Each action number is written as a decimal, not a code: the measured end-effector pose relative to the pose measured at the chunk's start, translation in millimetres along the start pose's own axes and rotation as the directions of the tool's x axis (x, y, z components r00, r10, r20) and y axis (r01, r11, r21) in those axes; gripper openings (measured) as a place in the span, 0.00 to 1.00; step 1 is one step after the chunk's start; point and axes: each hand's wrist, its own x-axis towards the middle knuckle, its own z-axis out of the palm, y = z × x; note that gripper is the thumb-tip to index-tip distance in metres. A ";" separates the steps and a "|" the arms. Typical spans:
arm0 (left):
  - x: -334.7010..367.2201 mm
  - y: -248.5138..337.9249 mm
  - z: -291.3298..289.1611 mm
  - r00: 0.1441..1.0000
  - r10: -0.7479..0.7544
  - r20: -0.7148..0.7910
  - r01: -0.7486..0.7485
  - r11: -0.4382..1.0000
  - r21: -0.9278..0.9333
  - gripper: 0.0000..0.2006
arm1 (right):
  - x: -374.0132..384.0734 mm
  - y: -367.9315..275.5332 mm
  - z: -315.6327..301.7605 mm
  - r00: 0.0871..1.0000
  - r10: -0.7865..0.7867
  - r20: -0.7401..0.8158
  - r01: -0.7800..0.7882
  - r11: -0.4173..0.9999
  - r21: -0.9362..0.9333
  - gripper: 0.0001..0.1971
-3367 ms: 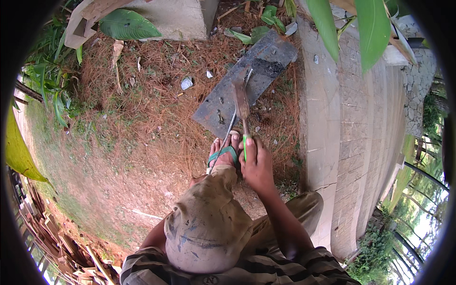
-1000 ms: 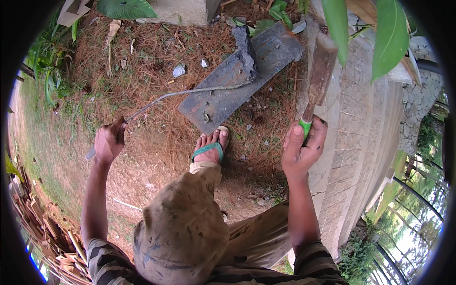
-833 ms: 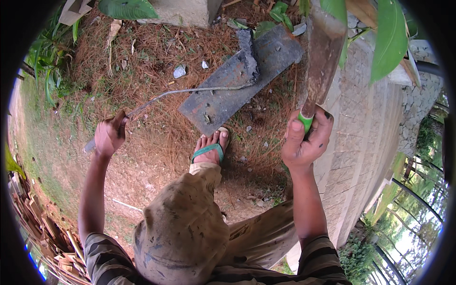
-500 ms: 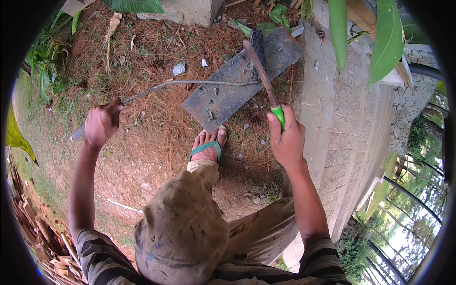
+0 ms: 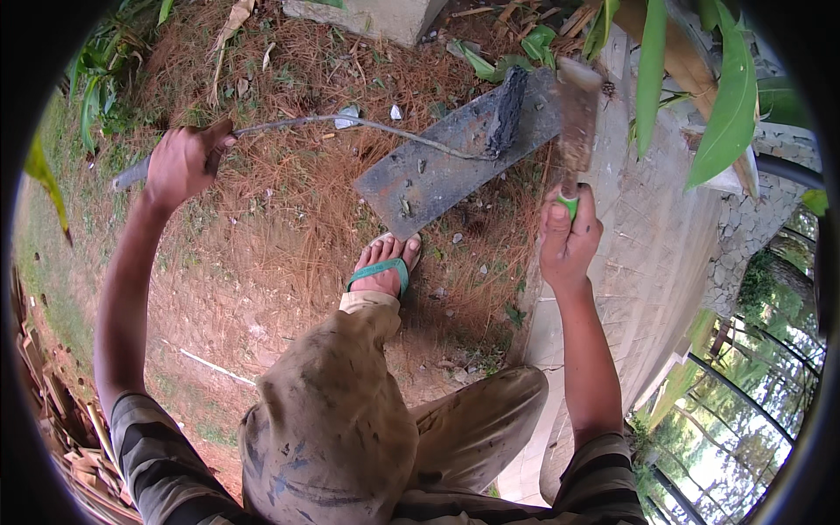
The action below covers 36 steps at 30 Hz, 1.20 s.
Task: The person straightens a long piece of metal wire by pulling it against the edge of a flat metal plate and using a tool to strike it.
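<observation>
- Grasping, with the left hand, a long, thin, bent grey metal rod; showing its thick grey handle end beyond the fist, at the scene's left.
- Clenching, with the right hand, a flat-bladed rust-brown tool by its short green handle; pointing the blade toward the far side, right of the plate and apart from the lump, at a height hard to tell.
- Running from the left hand to an elongated, crusted black lump at the rod's far end, on the right half of an oblong dark-grey plate.
- Seemingly partway through the work: done so far, perhaps, only small dark crumbs loosened on the plate; left, apparently, a thick black crust on the lump.
- Planted just beside the plate's near corner: a foot in a green-strapped sandal.
</observation>
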 end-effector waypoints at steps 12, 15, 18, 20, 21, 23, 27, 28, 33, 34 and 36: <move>6.2 -2.4 -14.1 0.997 0.066 -0.042 -0.065 0.998 0.013 0.14 | 5.5 -1.5 -9.2 0.998 0.036 0.047 -0.035 0.999 -0.026 0.17; 5.2 7.1 -21.3 0.999 0.024 -0.027 -0.021 0.996 0.092 0.07 | 17.9 12.6 0.7 0.958 0.090 0.272 0.059 0.868 -0.494 0.16; -2.3 22.4 -42.2 0.999 0.007 -0.048 -0.001 0.994 0.105 0.05 | 14.2 -6.5 -0.8 0.945 0.176 0.276 -0.074 0.936 -0.344 0.17; -10.8 32.7 -50.1 0.992 0.002 -0.125 0.013 0.993 0.117 0.03 | 7.7 -11.9 -2.5 0.974 0.133 0.181 -0.086 0.966 -0.245 0.17; -18.1 37.8 -52.0 0.991 -0.015 -0.134 0.031 0.992 0.121 0.03 | 0.8 -13.0 -3.2 0.988 0.097 0.123 -0.073 0.980 -0.185 0.17; -25.4 60.8 -57.8 0.984 -0.040 -0.172 0.055 0.995 0.080 0.05 | -6.7 -5.3 -4.5 0.994 0.085 0.072 -0.068 0.976 -0.204 0.17; -57.9 86.9 -50.3 0.968 -0.230 0.102 0.244 0.958 -0.152 0.12 | -29.7 22.3 14.8 0.977 0.180 0.115 -0.125 0.918 -0.376 0.18; -70.1 89.9 -42.4 0.951 -0.264 0.161 0.294 0.933 -0.209 0.15 | -35.0 21.9 20.7 0.971 0.204 0.128 -0.141 0.912 -0.384 0.18; -111.2 135.4 -9.6 0.925 -0.379 0.000 0.348 0.850 -0.396 0.15 | -52.2 7.2 31.2 0.963 0.260 0.071 -0.221 0.912 -0.347 0.16; -115.2 144.5 -3.6 0.919 -0.392 -0.030 0.346 0.842 -0.414 0.14 | -53.6 2.2 31.5 0.957 0.283 0.062 -0.248 0.910 -0.333 0.16; -124.2 157.9 5.6 0.918 -0.395 -0.032 0.345 0.838 -0.422 0.10 | -55.4 -5.5 37.1 0.948 0.313 0.055 -0.286 0.916 -0.282 0.16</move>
